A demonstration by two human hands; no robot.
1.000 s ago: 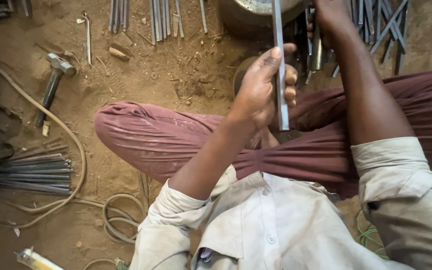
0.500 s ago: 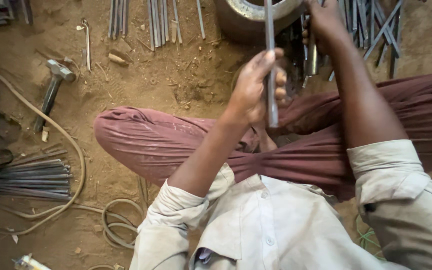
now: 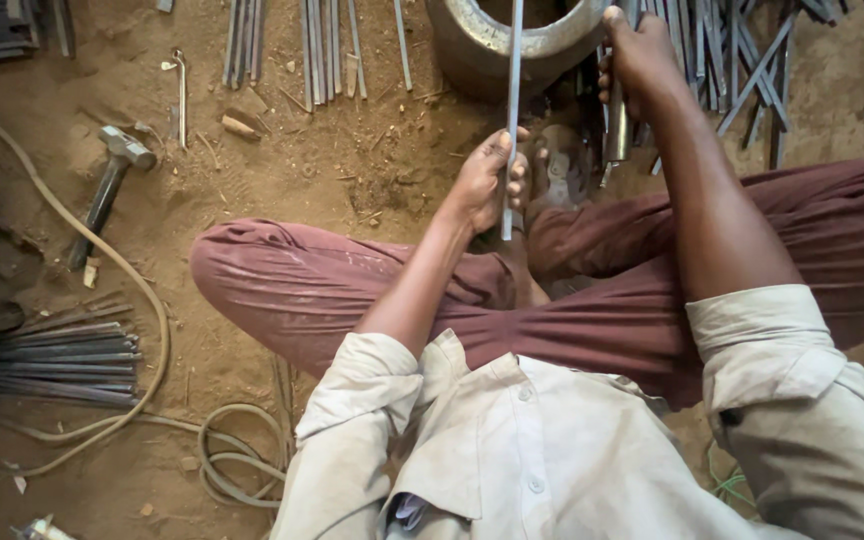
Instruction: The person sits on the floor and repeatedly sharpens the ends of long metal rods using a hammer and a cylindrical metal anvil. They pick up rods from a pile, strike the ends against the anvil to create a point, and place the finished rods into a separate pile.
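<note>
Left hand is closed around a long flat grey metal strip, held near its lower end, strip standing nearly upright in front of the crossed maroon-trousered legs and crossing the rim of a round grey metal ring-shaped block on the dirt floor. Right hand is curled over a short dull metal tool just beside that block; how tight the hold is, cannot tell. A steel-headed hammer with dark handle lies well to the left, thin metal rods lie at the top, a dark rod bundle and a pale hose lie lower left.
</note>
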